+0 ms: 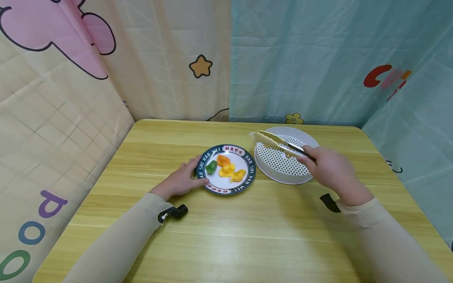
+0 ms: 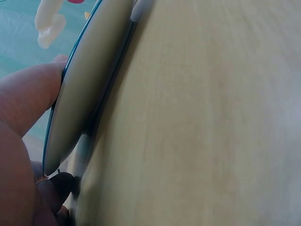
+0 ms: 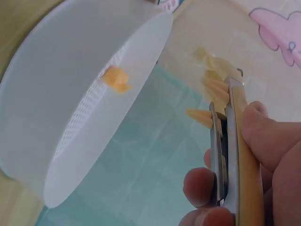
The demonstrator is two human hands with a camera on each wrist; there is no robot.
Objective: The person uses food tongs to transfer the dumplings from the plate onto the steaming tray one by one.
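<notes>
My left hand holds the left rim of a round plate with a dark patterned border. In the left wrist view the thumb lies on the rim of the plate, with fingers lower down by its edge. On the plate sit a green dumpling-shaped piece, an orange one and two yellow ones. My right hand grips tongs above a white perforated steamer basket. Inside the basket, an orange-yellow piece shows in the right wrist view. The tongs' tips are blurred.
Plate and basket stand close together on a wooden table. Printed curtains hang behind the table and along both sides. A black strap piece sticks out near the left wrist, and another near the right wrist.
</notes>
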